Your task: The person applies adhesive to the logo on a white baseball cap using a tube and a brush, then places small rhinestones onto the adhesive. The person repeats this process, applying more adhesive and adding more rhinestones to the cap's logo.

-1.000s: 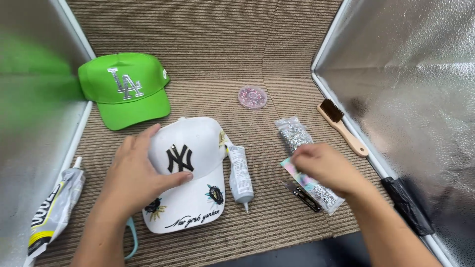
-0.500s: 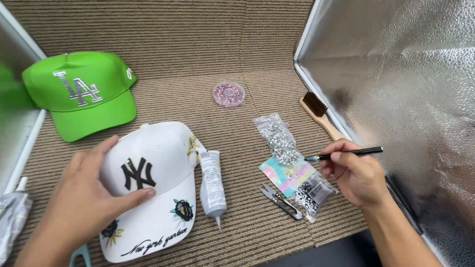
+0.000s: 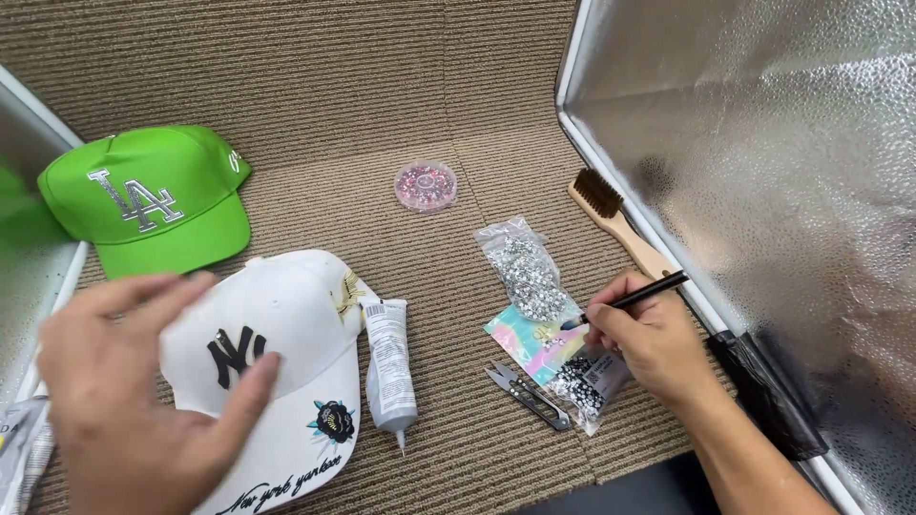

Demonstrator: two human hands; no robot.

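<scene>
Left hand (image 3: 143, 391) spread open on white cap (image 3: 286, 334); right hand (image 3: 649, 339) pinching black pen (image 3: 634, 298).

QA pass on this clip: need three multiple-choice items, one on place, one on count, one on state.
1. Where does the glue tube lie?
A. right of the white cap
B. on the green cap
C. in the round dish

2. How many caps?
A. one
B. two
C. three

3. What does the right hand hold?
A. wooden brush
B. snips
C. thin black pen-like tool

Key: 1 A, tube lies beside the cap's brim; 2 B, one green, one white; 3 C, fingers pinch it; brush and snips lie untouched.
</scene>
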